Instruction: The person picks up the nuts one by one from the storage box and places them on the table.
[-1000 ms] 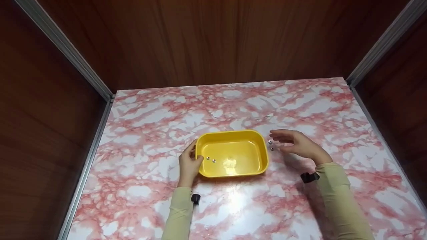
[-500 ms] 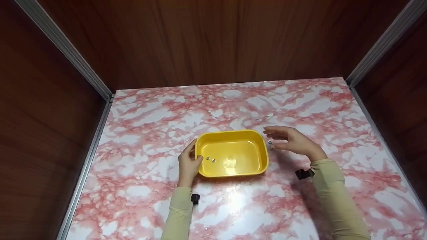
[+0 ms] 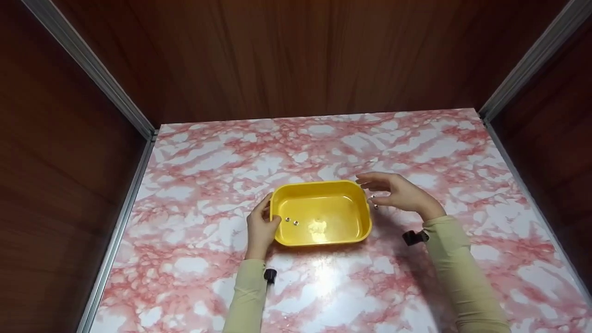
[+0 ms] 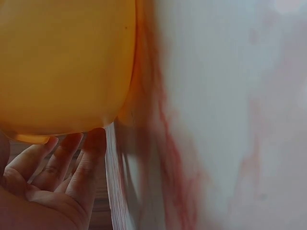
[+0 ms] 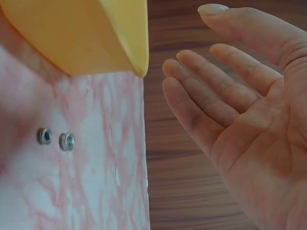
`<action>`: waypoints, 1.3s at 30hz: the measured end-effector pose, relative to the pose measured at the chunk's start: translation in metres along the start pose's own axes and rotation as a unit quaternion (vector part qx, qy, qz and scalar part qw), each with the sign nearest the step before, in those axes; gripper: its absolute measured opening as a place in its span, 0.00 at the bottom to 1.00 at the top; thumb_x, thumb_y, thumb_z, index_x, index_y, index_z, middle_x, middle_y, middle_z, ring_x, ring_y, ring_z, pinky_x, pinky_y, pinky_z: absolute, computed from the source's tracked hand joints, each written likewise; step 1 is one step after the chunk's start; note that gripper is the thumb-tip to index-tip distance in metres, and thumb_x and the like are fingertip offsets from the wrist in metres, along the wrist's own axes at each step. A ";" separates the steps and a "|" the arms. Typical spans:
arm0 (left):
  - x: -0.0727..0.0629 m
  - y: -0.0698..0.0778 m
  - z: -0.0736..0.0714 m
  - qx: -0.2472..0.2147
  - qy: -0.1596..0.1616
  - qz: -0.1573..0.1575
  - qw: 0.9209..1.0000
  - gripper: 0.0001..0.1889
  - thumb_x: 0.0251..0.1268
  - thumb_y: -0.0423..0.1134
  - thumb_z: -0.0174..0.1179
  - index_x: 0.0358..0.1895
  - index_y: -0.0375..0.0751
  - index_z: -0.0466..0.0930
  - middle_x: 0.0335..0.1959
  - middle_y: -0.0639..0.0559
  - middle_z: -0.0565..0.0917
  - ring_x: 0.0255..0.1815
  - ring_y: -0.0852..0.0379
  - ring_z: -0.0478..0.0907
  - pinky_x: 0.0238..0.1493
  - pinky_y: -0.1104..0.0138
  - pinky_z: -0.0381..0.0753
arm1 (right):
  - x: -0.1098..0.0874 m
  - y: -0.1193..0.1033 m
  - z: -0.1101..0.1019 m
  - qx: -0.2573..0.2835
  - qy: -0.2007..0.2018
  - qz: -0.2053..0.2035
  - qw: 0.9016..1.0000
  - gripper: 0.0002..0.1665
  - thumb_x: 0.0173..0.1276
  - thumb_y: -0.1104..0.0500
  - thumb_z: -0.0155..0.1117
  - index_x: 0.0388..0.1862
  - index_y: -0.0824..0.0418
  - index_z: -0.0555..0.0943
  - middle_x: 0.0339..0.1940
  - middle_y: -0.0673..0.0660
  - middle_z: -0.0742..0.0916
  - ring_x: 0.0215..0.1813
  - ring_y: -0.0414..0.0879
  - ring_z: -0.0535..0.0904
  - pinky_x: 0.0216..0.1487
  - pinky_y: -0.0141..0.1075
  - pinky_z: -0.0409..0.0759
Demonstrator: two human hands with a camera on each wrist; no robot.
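Note:
A yellow plastic tub (image 3: 328, 210) stands on the table. My left hand (image 3: 262, 230) grips its left end, thumb over the rim and fingers against the outer wall, as the left wrist view also shows. Two small metal nuts (image 3: 296, 223) lie inside the tub near that thumb. Beyond the tub's right end my right hand (image 3: 403, 194) hovers with relaxed fingers and an empty palm, its fingertips close to the right rim. Two more metal nuts (image 5: 67, 141) sit on the tabletop below it, partly covered by the thumb in the head view.
The tabletop (image 3: 208, 194) has a red and white marbled pattern. Dark wood-grain panels (image 3: 296, 55) rise behind it and on both sides, joined by metal corner rails (image 3: 111, 97). Each sleeve carries a black wrist camera (image 3: 415, 237).
My right hand has moved left and slightly away from me, up to the tub's right rim, over the nuts on the table. The left hand, tub and nuts have stayed put.

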State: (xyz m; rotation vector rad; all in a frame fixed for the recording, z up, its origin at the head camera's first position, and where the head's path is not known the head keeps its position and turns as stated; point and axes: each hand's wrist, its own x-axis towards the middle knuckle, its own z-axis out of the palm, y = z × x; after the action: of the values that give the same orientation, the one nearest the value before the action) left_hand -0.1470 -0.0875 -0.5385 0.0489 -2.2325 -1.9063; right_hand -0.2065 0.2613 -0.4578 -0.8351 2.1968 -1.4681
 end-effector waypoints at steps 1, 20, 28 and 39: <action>-0.001 0.006 -0.001 -0.005 -0.002 0.000 1.000 0.32 0.47 0.15 0.54 0.62 0.27 0.71 0.47 0.26 0.78 0.45 0.31 0.78 0.42 0.56 0.82 | 0.001 -0.001 0.001 0.001 -0.002 -0.001 1.000 0.34 0.61 0.74 0.62 0.67 0.67 0.68 0.62 0.70 0.74 0.62 0.68 0.69 0.62 0.61 0.65; -0.002 0.007 -0.001 0.006 0.001 0.006 1.000 0.32 0.46 0.15 0.54 0.62 0.26 0.71 0.47 0.27 0.79 0.45 0.32 0.79 0.40 0.59 0.83 | 0.023 -0.020 0.018 -0.015 -0.042 -0.019 0.999 0.34 0.62 0.74 0.61 0.68 0.69 0.66 0.62 0.68 0.75 0.62 0.67 0.70 0.64 0.57 0.64; -0.002 0.007 -0.002 0.005 -0.002 0.001 1.000 0.32 0.46 0.15 0.54 0.62 0.27 0.71 0.48 0.26 0.78 0.45 0.31 0.78 0.41 0.57 0.83 | 0.025 -0.023 0.021 -0.019 -0.045 -0.013 0.999 0.34 0.62 0.72 0.62 0.68 0.69 0.66 0.63 0.68 0.75 0.62 0.66 0.70 0.64 0.57 0.65; -0.001 0.008 -0.001 0.002 -0.003 -0.006 1.000 0.32 0.47 0.15 0.55 0.63 0.27 0.71 0.49 0.26 0.78 0.45 0.31 0.78 0.42 0.58 0.83 | 0.036 -0.001 0.025 -0.026 -0.050 -0.049 0.997 0.35 0.60 0.75 0.62 0.67 0.71 0.67 0.63 0.69 0.75 0.62 0.66 0.71 0.63 0.54 0.67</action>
State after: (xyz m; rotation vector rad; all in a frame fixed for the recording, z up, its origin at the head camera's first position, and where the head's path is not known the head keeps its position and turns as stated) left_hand -0.1446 -0.0868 -0.5311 0.0578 -2.2462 -1.9107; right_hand -0.2188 0.2198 -0.4658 -1.0251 2.1547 -1.3869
